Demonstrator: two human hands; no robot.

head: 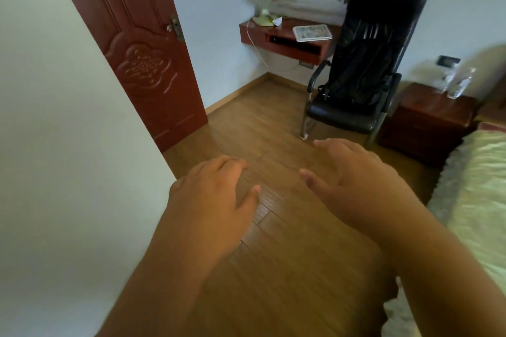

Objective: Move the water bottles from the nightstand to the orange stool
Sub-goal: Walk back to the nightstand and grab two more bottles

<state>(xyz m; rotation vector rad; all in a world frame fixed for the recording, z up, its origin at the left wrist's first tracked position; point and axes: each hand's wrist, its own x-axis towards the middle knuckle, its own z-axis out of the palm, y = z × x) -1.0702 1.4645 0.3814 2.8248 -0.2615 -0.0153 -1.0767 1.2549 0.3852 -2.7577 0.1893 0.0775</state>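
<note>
Left hand [212, 194] and right hand [353, 180] are both extended palm-down over the wooden floor [273, 254], fingers spread, holding nothing. Far right, two clear water bottles [460, 85] stand upright on the nightstand [427, 117]. A black chair [364, 63] stands just beside it.

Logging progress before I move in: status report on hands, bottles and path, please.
Left hand and right hand open, empty, held over floor. Water bottles upright on nightstand. Black chair beside nightstand. Orange stool not in view.
</note>
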